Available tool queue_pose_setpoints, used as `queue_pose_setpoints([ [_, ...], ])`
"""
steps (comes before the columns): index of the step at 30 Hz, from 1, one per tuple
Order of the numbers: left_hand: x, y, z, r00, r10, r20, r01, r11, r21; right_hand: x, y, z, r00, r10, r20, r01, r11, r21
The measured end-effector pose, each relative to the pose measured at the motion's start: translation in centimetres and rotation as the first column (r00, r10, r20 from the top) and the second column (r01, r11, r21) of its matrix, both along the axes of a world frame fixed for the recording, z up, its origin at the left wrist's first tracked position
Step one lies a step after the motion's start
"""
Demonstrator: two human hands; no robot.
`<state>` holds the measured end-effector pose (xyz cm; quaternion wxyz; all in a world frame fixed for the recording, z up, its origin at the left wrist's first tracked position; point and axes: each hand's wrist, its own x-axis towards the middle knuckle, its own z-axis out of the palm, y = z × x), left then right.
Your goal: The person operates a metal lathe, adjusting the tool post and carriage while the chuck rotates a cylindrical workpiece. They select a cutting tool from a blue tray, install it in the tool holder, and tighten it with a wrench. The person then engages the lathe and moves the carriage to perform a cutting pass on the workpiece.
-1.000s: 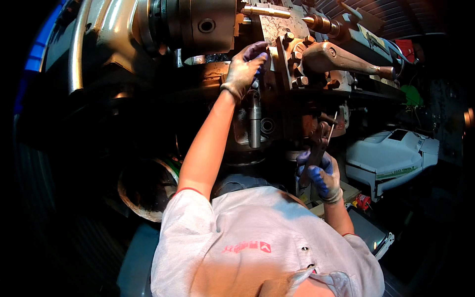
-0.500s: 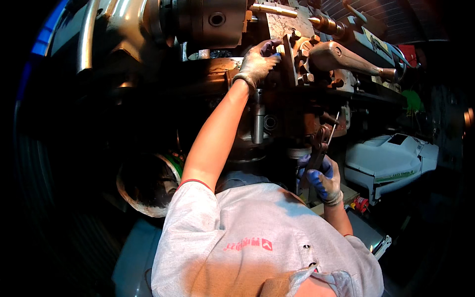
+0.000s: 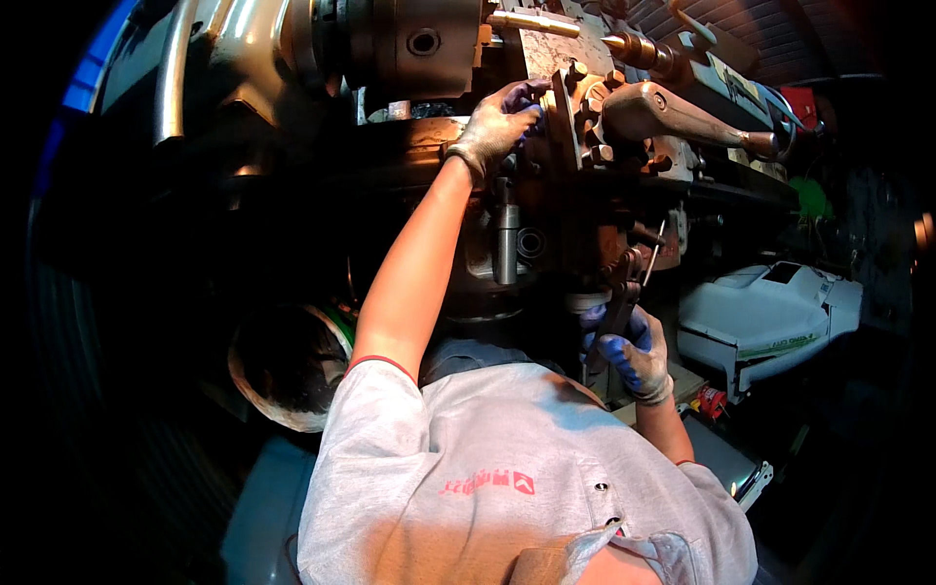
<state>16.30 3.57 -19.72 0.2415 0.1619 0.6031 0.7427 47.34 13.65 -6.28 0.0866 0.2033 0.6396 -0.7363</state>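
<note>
My left hand point(image 3: 495, 125), in a pale glove with blue-purple finger coating, reaches up to the lathe between the chuck point(image 3: 421, 44) and the tool post point(image 3: 583, 109). Its fingers are bent beside the post's dark side plate; anything between them is hidden. Lower right, close to my body, my right hand point(image 3: 639, 359) wears a matching glove. Its fingers wrap around a dark metal tool with a forked, jointed head point(image 3: 618, 304), held upright. A thin bright rod point(image 3: 654, 252) shows beside the tool's head; I cannot tell whether it belongs to it.
A heavy lever handle point(image 3: 673, 112) juts right from the tool post. Behind it, a pointed tailstock centre point(image 3: 629, 47) faces the chuck. Below the carriage hangs a steel cylinder point(image 3: 507, 242). A round bin point(image 3: 283, 369) stands lower left, a white plastic housing point(image 3: 765, 310) at right.
My left hand has drawn back slightly to the left, away from the tool post's plate. My right hand keeps its hold on the dark tool, nearly still.
</note>
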Motion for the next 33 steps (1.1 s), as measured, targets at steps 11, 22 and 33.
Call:
queue_pose_setpoints([
  [11,-1.8,1.2,0.3,0.977,0.134,0.165,-0.131,0.991,-0.025,0.8,0.6,0.2,1.0,-0.003,0.023,0.004,0.999,-0.051],
  [22,-2.2,1.7,-1.7,0.996,0.084,-0.001,-0.084,0.996,-0.03,1.3,1.2,-0.5,1.0,-0.015,-0.005,0.014,0.997,-0.07],
  [33,0.8,-1.4,6.1,0.874,-0.343,-0.345,0.036,0.752,-0.659,1.3,1.3,-1.1,0.999,0.01,-0.05,-0.016,0.994,-0.105],
])
